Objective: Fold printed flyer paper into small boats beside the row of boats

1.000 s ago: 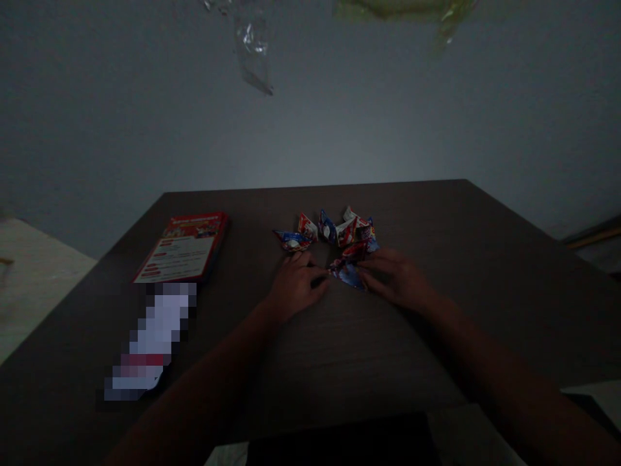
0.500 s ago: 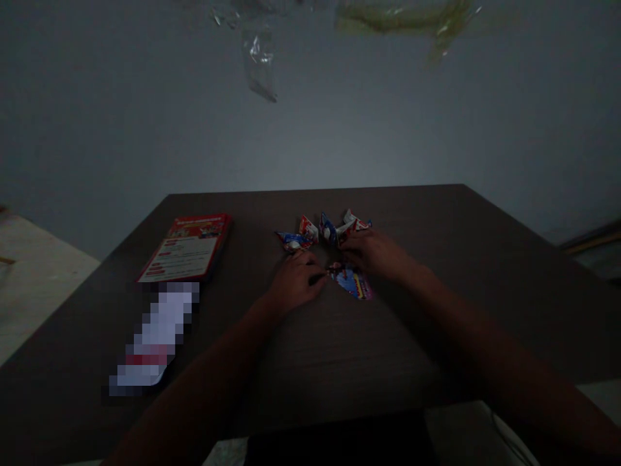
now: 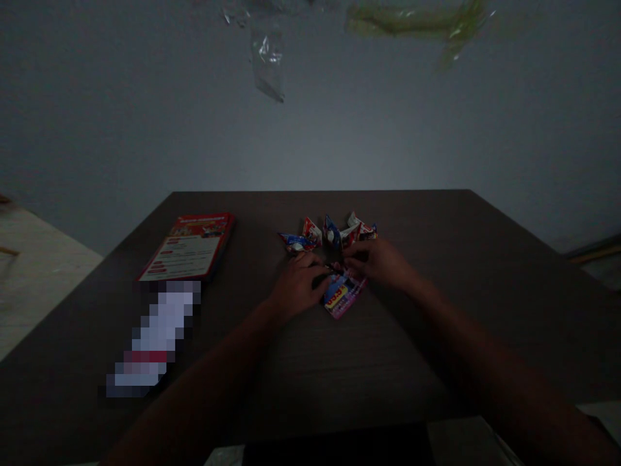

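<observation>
A fan of folded glossy printed paper (image 3: 332, 232), with red, white and blue points, stands on the dark table in front of me. On its near side lies a flat flap of blue, purple and yellow printed paper (image 3: 343, 294). My left hand (image 3: 298, 285) is curled at the left of this paper, its thumb against the flap's left edge and its fingers by the lower left point. From the right, my right hand (image 3: 381, 264) pinches the paper near the middle. Both hands partly cover where the folds meet, and the fingertips are dim.
To the left lies a stack of red-bordered printed sheets (image 3: 189, 249). A pixelated pale oblong thing (image 3: 158, 333) lies just nearer to me. A bluish-grey wall (image 3: 310, 142) rises behind the table (image 3: 301, 388), with clear plastic (image 3: 268, 61) and yellowish tape (image 3: 412, 22) on it.
The printed flap has swung toward me and to the left, and more of its yellow and purple print shows. Both hands stay at the folded paper. The view has shifted slightly.
</observation>
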A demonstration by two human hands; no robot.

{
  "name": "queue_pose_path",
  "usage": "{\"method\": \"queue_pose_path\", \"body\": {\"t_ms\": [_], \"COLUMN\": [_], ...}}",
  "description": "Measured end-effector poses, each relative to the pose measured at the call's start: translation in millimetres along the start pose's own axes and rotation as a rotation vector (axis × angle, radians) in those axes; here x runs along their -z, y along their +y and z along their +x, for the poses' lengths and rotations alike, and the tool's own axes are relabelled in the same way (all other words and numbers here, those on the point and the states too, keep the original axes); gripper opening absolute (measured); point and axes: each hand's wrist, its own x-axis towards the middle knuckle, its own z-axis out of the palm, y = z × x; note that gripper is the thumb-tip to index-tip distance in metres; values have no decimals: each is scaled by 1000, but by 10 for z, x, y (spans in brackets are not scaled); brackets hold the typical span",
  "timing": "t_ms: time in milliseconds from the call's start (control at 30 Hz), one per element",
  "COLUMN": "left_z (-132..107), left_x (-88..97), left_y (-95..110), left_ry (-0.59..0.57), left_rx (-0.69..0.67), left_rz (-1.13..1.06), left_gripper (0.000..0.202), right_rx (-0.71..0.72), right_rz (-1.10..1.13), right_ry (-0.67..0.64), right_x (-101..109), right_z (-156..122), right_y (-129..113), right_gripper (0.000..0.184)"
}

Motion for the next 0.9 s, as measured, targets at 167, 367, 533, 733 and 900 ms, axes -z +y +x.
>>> {"method": "queue_pose_path", "body": {"t_ms": [167,367,533,733,900], "left_z": [-14,-20,-12,-27,-35], "left_x": [-14,-25,-11,26,26], "left_y": [32,29,35,60,51], "left_ry": [-41,-33,-84,-148,-182], "left_rx": [-7,-6,-31,-51,-62], "left_rz": [-25,-60,-107,-56,4], "left_gripper": [24,24,26,25,29], "right_rx": [-234,-328,-302,-212,-41], "right_rz": [280,225,94,-58,-224], "right_ry": [-2,-22,-5,13,-31], "right_x": [-160,-205,-215,-212,-211], "right_z": [-106,-229,-294,-350,-368], "right_y": [83,102,62,43,68], "right_gripper": [13,18,19,18,15]}}
